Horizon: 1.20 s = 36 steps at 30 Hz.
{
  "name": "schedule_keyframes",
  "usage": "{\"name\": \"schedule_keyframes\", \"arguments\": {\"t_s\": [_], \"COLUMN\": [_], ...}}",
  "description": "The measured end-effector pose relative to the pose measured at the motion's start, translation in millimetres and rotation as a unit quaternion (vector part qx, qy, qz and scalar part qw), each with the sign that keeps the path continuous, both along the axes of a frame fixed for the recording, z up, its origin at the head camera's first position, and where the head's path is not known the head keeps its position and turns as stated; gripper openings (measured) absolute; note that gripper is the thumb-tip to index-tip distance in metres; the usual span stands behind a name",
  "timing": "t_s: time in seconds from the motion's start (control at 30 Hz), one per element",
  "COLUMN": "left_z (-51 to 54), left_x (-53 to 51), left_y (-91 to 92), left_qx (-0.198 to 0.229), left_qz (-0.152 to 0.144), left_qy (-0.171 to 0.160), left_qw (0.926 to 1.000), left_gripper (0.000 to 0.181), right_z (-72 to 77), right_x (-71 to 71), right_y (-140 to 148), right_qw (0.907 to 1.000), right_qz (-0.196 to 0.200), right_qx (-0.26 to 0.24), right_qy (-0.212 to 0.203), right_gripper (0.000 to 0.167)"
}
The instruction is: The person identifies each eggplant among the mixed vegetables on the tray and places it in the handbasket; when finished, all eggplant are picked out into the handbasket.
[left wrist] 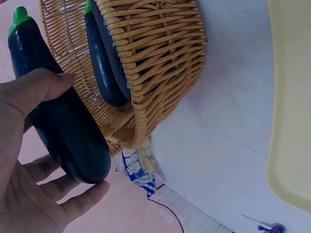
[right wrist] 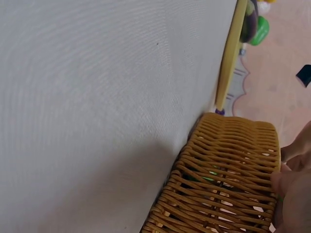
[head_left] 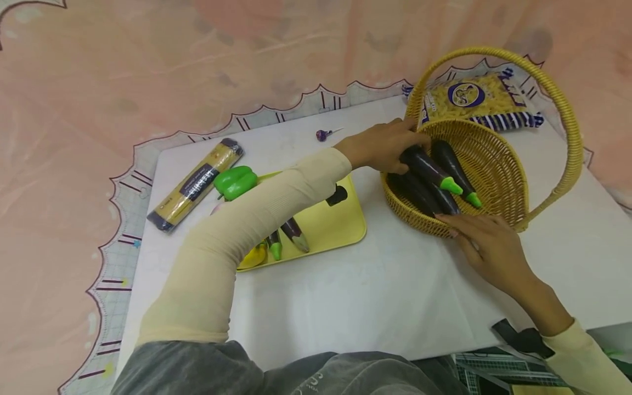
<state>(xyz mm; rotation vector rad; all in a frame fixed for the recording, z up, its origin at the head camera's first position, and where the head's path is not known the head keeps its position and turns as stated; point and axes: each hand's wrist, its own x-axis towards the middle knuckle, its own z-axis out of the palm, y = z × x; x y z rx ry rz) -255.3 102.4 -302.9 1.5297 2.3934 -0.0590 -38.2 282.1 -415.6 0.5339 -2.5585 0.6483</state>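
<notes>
My left hand (head_left: 387,145) grips a dark purple eggplant (head_left: 425,164) with a bright green stem end, above the left side of a yellow wicker basket (head_left: 523,181). In the left wrist view the thumb lies over that eggplant (left wrist: 68,128) and the fingers are beneath it. Inside the basket lie several more eggplants (head_left: 451,162), partly covered by the held one. At the basket's near rim, my right hand (head_left: 494,252) holds the edge, its thumb against the outer wicker (right wrist: 228,170) in the right wrist view; its other fingers are mostly hidden there.
Left of the basket, a yellow tray (head_left: 340,225) carries eggplants (head_left: 294,235) and a yellow vegetable (head_left: 254,257), partly behind my left sleeve. A green bell pepper (head_left: 237,182), a spaghetti pack (head_left: 195,184), a lollipop (head_left: 322,135) and a pasta bag (head_left: 479,99) lie around.
</notes>
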Motion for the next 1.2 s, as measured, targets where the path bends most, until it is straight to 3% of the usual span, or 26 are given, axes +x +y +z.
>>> {"name": "schedule_keyframes", "arguments": {"t_s": [0.13, 0.5, 0.93, 1.2], "left_z": [-4.1, -9.8, -28.4, -37.8], "left_x": [-0.1, 4.0, 2.5, 2.6], "left_y": [6.4, 34.1, 72.2, 84.8], "left_qx": [0.0, -0.031, -0.078, -0.095], "left_qz": [-0.005, -0.019, -0.014, -0.011], "left_qy": [0.0, 0.01, 0.051, 0.055], "left_qw": [1.0, 0.9993, 0.9955, 0.9939], "left_gripper": [0.045, 0.054, 0.067, 0.066], "right_z": [1.9, 5.6, 10.9, 10.1], "right_x": [0.4, -0.7, 2.0, 2.7], "right_y": [1.2, 0.2, -1.9, -1.7], "right_qw": [0.9999, 0.9991, 0.9994, 0.9988], "right_qz": [0.007, 0.018, 0.004, 0.007], "right_qx": [-0.016, -0.039, -0.032, -0.044], "right_qy": [-0.002, 0.004, -0.012, -0.019], "right_gripper": [0.056, 0.055, 0.051, 0.052]}}
